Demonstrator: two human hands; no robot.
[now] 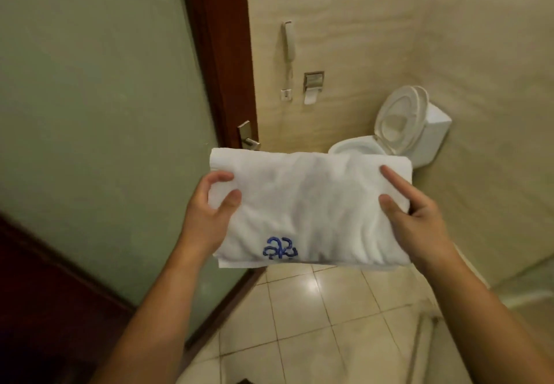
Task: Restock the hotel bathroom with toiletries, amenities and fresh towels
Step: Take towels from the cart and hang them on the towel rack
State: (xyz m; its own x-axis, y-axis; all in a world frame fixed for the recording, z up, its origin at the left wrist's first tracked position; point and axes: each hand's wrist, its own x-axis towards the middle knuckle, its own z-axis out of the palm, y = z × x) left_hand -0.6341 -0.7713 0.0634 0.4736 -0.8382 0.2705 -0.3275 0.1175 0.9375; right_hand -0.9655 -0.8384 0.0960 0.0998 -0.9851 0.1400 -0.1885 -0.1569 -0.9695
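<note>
Just inside the bathroom doorway, a person holds a folded white towel [308, 209] out flat in front of them at about chest height; both bare arms reach forward into the room; the left hand [209, 206] grips the towel's left edge, thumb on top and fingers curled round it; the right hand [419, 221] grips the right edge, thumb pressed on the top face and forefinger laid along it, the other fingers hidden underneath. A blue embroidered emblem [280, 248] shows near the towel's near-left corner; the fold looks neat, though the cloth sags a little between the two grips.

Beyond the towel stands a toilet [401, 125] with its lid raised against the cistern; on the tiled wall hang a wall phone [288, 40] and a paper holder [313, 82] with a sheet hanging from it; to the left is a frosted glass door [99, 113] in a dark wooden frame, its metal handle [248, 139] just above the towel's far-left corner; the pale floor tiles [314, 317] shine below.

I'd judge this the fresh-towel step, with the towel carried in and not yet set down; no rail, shelf or counter shows from here, so the next move calls for finding the proper place and keeping the fold square, both hands level, until it is laid or hung there.
</note>
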